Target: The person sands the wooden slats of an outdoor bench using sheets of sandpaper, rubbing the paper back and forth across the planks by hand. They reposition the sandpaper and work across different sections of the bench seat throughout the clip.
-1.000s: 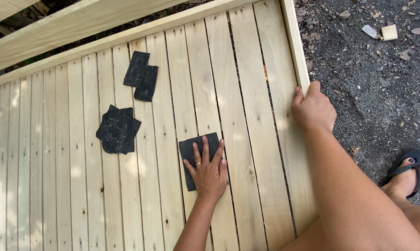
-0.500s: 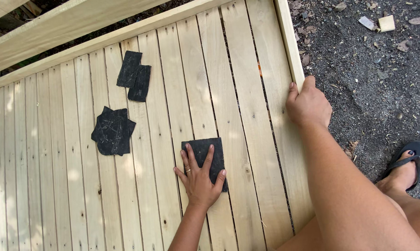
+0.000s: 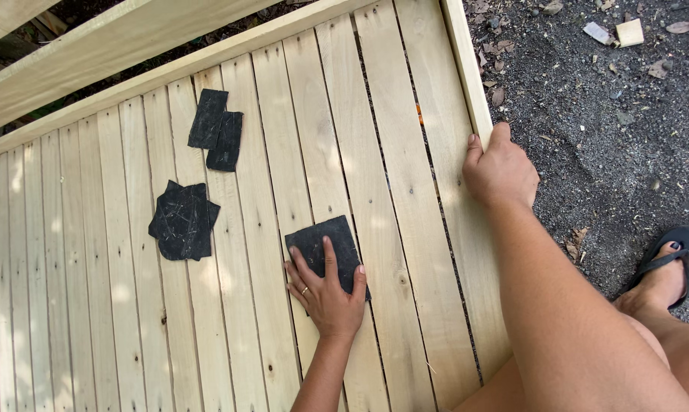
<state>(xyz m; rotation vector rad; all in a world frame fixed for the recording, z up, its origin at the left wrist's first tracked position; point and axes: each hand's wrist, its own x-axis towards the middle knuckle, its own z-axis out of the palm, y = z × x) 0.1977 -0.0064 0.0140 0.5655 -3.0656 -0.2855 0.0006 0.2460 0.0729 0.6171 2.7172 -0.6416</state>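
Note:
My left hand lies flat, fingers spread, on a black sandpaper sheet and presses it onto the pale wooden slatted panel. A ring shows on one finger. My right hand grips the panel's raised edge rail on the right side, fingers curled over it. My right forearm runs down to the bottom right corner.
Two more black sheets lie overlapped further up the slats. A small pile of worn black sheets lies to the left. A wooden beam crosses the top left. Dark gravel ground and my sandalled foot are at the right.
My left hand has slid the black sheet a little sideways and back on the slats. My right hand stays on the edge rail.

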